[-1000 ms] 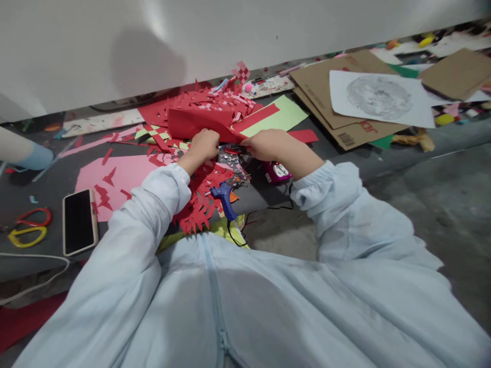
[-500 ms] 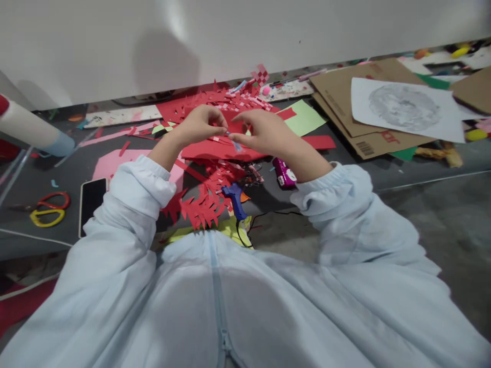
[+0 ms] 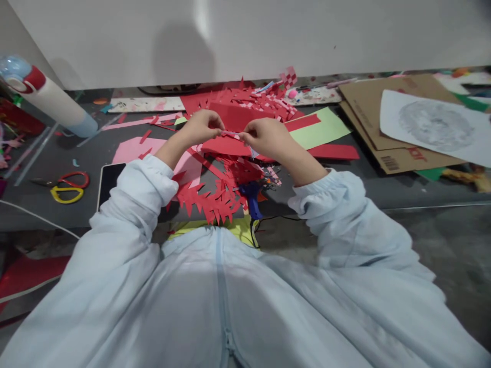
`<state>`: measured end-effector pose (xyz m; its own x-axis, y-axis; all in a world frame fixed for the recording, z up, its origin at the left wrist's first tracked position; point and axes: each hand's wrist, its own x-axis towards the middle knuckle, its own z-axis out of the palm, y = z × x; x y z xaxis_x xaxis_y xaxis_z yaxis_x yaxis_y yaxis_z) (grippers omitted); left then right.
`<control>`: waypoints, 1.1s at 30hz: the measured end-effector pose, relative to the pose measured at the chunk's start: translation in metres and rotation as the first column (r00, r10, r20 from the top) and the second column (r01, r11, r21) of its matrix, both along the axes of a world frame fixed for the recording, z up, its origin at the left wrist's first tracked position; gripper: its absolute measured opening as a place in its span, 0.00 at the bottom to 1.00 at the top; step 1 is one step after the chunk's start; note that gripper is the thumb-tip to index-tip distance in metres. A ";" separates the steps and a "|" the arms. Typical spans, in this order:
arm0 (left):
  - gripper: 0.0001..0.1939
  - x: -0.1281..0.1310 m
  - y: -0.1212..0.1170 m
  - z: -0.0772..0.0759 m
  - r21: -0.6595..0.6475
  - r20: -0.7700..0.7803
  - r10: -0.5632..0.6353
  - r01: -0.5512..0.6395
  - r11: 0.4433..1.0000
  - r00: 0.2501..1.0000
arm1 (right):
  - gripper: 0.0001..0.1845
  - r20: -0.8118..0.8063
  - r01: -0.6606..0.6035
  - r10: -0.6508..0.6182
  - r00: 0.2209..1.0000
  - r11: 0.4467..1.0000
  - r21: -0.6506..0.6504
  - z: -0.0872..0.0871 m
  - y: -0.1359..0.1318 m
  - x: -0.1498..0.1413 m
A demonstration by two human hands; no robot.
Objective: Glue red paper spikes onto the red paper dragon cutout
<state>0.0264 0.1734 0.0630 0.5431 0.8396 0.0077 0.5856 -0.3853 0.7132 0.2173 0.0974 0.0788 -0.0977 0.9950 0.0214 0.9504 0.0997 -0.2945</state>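
Between my two hands a thin pinkish strip [image 3: 231,134] is stretched, with a pale bluish end hanging by the right fingers. My left hand [image 3: 204,125] pinches one end of it between thumb and fingertips. The other end is pinched in my right hand [image 3: 264,137]. Both hands are above a red paper sheet [image 3: 224,147]. Behind them lies a heap of red and checkered paper cuttings [image 3: 253,98]. Closer to my body are spiky red paper strips [image 3: 205,200] and a blue glue gun [image 3: 251,198] with a black cord.
At left are a white bottle [image 3: 57,102], scissors [image 3: 67,186] with red and yellow handles, and a phone [image 3: 109,179] partly under my sleeve. Green paper [image 3: 322,130], cardboard [image 3: 360,112] and a printed sheet [image 3: 433,120] lie to the right. A pale wall [image 3: 268,41] rises behind the table.
My hands have moved a little apart, and more of the strip shows between them. The view has shifted left, bringing the whole bottle into sight.
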 end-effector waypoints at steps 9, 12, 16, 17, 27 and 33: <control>0.20 0.031 0.008 -0.015 0.176 -0.080 -0.058 0.071 0.982 0.995 | 0.11 -0.083 0.083 -0.086 0.993 0.996 -0.040 0.006 -0.009 0.014; 0.19 0.028 -0.007 -0.001 0.073 0.064 -0.187 0.182 0.980 0.980 | 0.12 -0.196 0.045 -0.052 0.979 0.998 -0.039 0.005 -0.013 0.013; 0.17 0.005 -0.023 0.017 -0.030 0.061 -0.309 0.311 0.950 0.949 | 0.12 -0.287 -0.001 -0.004 0.958 1.000 -0.017 0.003 -0.020 0.000; 0.16 -0.004 -0.026 0.021 -0.048 0.031 -0.307 0.308 0.950 0.951 | 0.12 -0.307 -0.016 0.012 0.952 1.000 -0.012 0.002 -0.023 -0.004; 0.18 -0.104 -0.069 0.032 -0.212 -0.136 -0.094 0.063 0.975 0.986 | 0.11 -0.467 -0.124 0.118 0.876 0.992 0.019 -0.016 -0.057 -0.073; 0.16 -0.145 -0.092 0.011 -0.183 -0.276 0.096 -0.151 0.971 0.956 | 0.15 -0.349 -0.204 0.190 0.918 0.979 -0.001 -0.029 -0.081 -0.122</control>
<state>-0.1190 0.0815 0.0737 0.3946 0.8696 -0.2967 0.7969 -0.1631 0.5816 0.0957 0.0162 0.0500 -0.2849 0.9571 0.0528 0.7515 0.2572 -0.6075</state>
